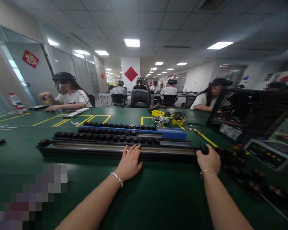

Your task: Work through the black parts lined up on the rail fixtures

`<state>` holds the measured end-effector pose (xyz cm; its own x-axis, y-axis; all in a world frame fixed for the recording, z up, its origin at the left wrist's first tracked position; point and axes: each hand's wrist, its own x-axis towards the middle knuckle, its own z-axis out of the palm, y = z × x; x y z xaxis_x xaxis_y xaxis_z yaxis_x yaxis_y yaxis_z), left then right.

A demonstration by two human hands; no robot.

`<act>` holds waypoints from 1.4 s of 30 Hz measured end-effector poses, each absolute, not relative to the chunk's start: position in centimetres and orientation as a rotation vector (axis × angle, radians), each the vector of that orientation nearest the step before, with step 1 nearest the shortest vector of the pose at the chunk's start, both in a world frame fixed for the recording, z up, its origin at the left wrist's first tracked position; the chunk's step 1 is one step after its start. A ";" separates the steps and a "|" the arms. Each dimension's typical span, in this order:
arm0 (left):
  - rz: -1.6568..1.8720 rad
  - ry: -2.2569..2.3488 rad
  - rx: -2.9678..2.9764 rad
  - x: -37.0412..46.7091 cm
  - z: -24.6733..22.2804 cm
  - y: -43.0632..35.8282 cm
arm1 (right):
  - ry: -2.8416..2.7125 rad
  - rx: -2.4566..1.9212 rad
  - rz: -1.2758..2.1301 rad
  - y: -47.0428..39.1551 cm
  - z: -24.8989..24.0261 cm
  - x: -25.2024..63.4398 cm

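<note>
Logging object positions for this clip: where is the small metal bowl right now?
In the head view, the metal bowl sits on the green table beyond the blue rail, centre-right, between two yellow trays.

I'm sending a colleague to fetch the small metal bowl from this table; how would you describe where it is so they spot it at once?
Start at the long green table and look past the long black rails under the person's hands, toward the far edge. The metal bowl sits inside a yellow-taped square, between two yellow trays. It is the only shiny, round, silver thing there.
</note>
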<state>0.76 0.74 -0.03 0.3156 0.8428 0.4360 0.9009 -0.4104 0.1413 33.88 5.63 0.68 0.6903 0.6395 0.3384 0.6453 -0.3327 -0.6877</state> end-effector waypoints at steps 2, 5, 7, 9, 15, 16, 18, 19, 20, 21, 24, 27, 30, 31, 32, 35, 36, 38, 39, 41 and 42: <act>-0.686 -1.629 -2.440 0.7 -0.1 0.7 | -0.976 -2.036 -0.009 5.6 0.7 34.0; -0.683 -1.631 -2.445 0.7 -0.1 0.7 | -0.988 -2.026 -0.013 5.7 0.6 34.3; -0.685 -1.631 -2.444 0.7 -0.1 0.7 | -0.993 -2.023 -0.016 5.8 0.5 34.4; -0.687 -1.630 -2.443 0.7 -0.1 0.7 | -0.986 -2.021 -0.024 5.9 0.4 34.6; -0.679 -1.640 -2.450 0.7 0.0 0.7 | -0.949 -2.032 -0.021 5.9 0.4 34.9; -0.677 -1.642 -2.451 0.7 0.0 0.7 | -0.936 -2.034 -0.020 6.0 0.4 34.9; -0.678 -1.640 -2.451 0.7 0.0 0.7 | -0.916 -2.040 -0.023 6.0 0.3 35.0; -0.679 -1.637 -2.452 0.7 0.0 0.7 | -0.912 -2.044 -0.027 6.0 0.3 35.1; -0.680 -1.634 -2.451 0.7 0.0 0.7 | -0.911 -2.045 -0.030 6.0 0.3 35.2; -0.681 -1.631 -2.451 0.7 0.0 0.7 | -0.910 -2.043 -0.030 6.1 0.2 35.2; -0.683 -1.631 -2.448 0.7 -0.1 0.7 | -0.908 -2.030 -0.029 6.0 0.2 35.3; -0.683 -1.631 -2.446 0.7 -0.1 0.8 | -0.908 -2.030 -0.024 6.0 0.2 35.5; -0.679 -1.632 -2.446 0.7 -0.1 0.7 | -0.898 -2.039 0.004 6.2 0.1 35.9; -0.678 -1.632 -2.446 0.7 -0.1 0.7 | -0.891 -2.040 0.013 6.2 0.1 36.0; -0.678 -1.633 -2.446 0.7 -0.1 0.7 | -0.884 -2.039 0.020 6.3 0.0 36.2; -0.680 -1.632 -2.443 0.7 -0.1 0.7 | -0.869 -2.040 0.033 6.4 0.0 36.5; -0.682 -1.631 -2.442 0.7 -0.1 0.7 | -0.867 -2.044 0.038 6.4 0.0 36.6; -0.685 -1.627 -2.441 0.7 -0.2 0.7 | -0.869 -2.056 0.045 6.3 0.1 36.6; -0.686 -1.624 -2.441 0.7 -0.2 0.8 | -0.876 -2.061 0.047 6.3 0.2 36.6; -0.688 -1.623 -2.441 0.7 -0.2 0.8 | -0.895 -2.070 0.054 6.2 0.3 36.7; -0.688 -1.624 -2.442 0.7 -0.2 0.8 | -0.904 -2.074 0.058 6.2 0.3 36.7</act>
